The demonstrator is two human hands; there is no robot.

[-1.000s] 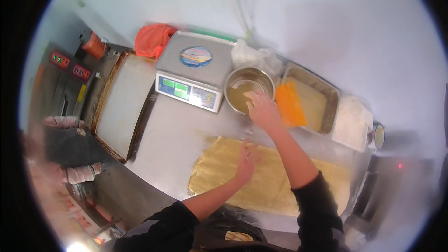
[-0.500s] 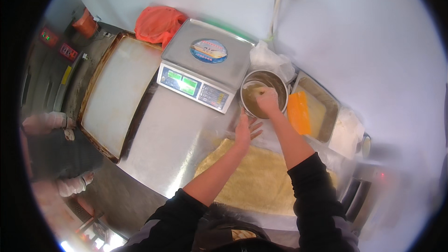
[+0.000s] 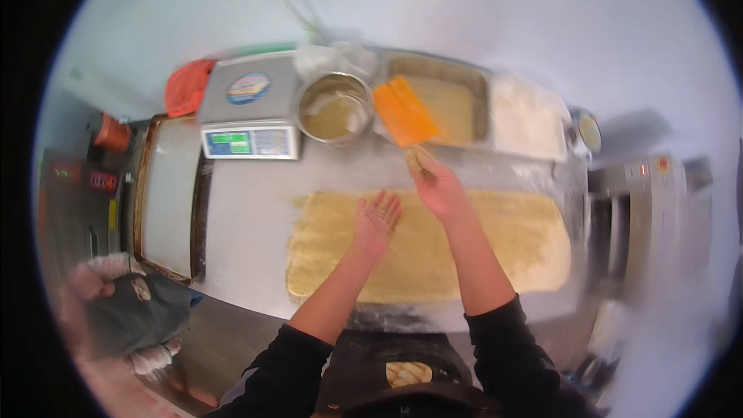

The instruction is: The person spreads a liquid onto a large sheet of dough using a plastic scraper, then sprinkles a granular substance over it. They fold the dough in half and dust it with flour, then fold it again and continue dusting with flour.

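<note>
My dough sheet (image 3: 495, 248) lies flat across the middle of the frame on the floured tabletop (image 3: 248, 209), a long pale-yellow rectangle with rough edges. A small brownish clump of filling (image 3: 418, 159) sits pinched just above its upper edge.

Bright, even light overall, cool bluish tint on the wall (image 3: 480, 23). Soft glare off the steel worktop (image 3: 248, 209), no hard shadows; faint shade under the arms on the dough (image 3: 511, 240). Whole frame slightly soft w/ motion blur, right hand (image 3: 437, 186) smeared. Fisheye bends the worktop edges hard; black vignette all round. Left and right rims go hazy, pinkish blur lower left, detail lost there.
</note>
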